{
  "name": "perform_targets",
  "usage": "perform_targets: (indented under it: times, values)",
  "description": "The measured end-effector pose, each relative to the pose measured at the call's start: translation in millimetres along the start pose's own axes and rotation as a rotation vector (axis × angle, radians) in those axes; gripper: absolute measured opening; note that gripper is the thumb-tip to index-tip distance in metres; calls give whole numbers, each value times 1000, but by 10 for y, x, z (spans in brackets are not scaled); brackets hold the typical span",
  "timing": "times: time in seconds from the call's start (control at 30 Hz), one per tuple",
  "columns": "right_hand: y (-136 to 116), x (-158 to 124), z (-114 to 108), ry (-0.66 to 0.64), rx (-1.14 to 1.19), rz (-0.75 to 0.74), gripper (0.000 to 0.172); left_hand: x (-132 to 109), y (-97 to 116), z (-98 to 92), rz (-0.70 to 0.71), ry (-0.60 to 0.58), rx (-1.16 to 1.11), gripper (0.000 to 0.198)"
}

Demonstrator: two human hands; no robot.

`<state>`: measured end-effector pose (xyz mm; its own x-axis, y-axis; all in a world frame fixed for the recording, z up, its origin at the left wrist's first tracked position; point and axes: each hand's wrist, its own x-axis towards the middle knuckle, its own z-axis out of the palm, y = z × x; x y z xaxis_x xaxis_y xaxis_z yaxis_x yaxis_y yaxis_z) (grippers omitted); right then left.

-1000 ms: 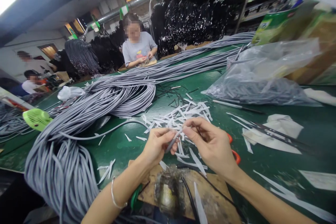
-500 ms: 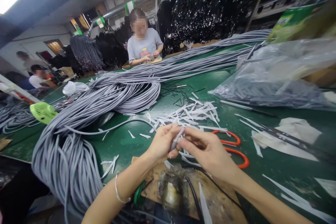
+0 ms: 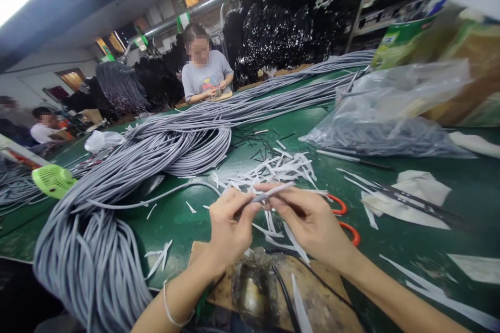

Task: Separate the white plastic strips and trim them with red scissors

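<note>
My left hand [image 3: 230,223] pinches a grey cable [image 3: 257,198] between thumb and fingers, close to its end. From behind that hand the cable runs back to the left toward a big coil. My right hand [image 3: 307,218] is closed on a thin pale strip [image 3: 282,188] that lies against the cable end; whether it is wrapped round it I cannot tell. The fingertips of both hands nearly meet. Just beyond them lies a heap of white strips [image 3: 287,166]. Orange-handled scissors [image 3: 353,234] show partly behind my right hand.
A thick bundle of grey cables [image 3: 94,250] fills the left side. At right are a clear plastic bag [image 3: 386,119] of grey pieces and a white cloth [image 3: 424,187] under dark blades. A metal block [image 3: 252,291] sits on a board below my hands. Across the green table a co-worker [image 3: 207,73] sits.
My hands have turned so the cable end lies flatter, pointing right, and the pale strip now shows more clearly. My left hand has opened its grip into a thumb-and-finger pinch. The view shifted slightly.
</note>
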<state>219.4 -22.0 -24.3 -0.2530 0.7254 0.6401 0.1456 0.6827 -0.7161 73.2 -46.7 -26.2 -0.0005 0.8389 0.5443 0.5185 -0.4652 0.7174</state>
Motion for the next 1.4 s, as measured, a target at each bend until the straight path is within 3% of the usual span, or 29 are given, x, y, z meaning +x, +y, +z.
perform_targets:
  times: [0.2,0.37,0.43,0.57,0.67,0.73,0.93,1.1,1.2,1.27,1.33,1.4]
  values:
    - [10,-12,14,35,-154,-163,20,10,11,-28,-86,-145,-37,35]
    - [-7,-8,33,92,-328,-233,19,14,-26,-16,-200,-270,-242,43]
    - [5,-23,56,114,-365,-265,19,0,-49,10,-236,-248,-323,43]
    - [44,-76,121,113,-366,-279,20,-28,-76,60,-257,-89,-348,41]
    - [58,-111,161,42,-289,-223,23,-24,-66,61,-201,20,-263,32]
    - [64,-123,173,-40,-243,-173,23,0,-54,37,-190,18,-276,29]
    - [73,-146,168,-195,-245,-140,22,148,-36,-124,-493,-291,-760,48]
    - [21,-161,132,-241,-289,-223,22,185,12,-198,-621,-502,-962,38]
    - [-27,-128,76,-164,-245,-239,26,168,21,-179,-585,-486,-931,33]
    - [-51,-93,29,-23,-203,-160,29,158,13,-154,-521,-437,-841,34]
    - [-64,-62,-14,107,-170,-44,22,150,9,-130,-473,-399,-729,38]
    - [-66,-44,-44,135,-130,2,13,138,18,-114,-446,-387,-621,41]
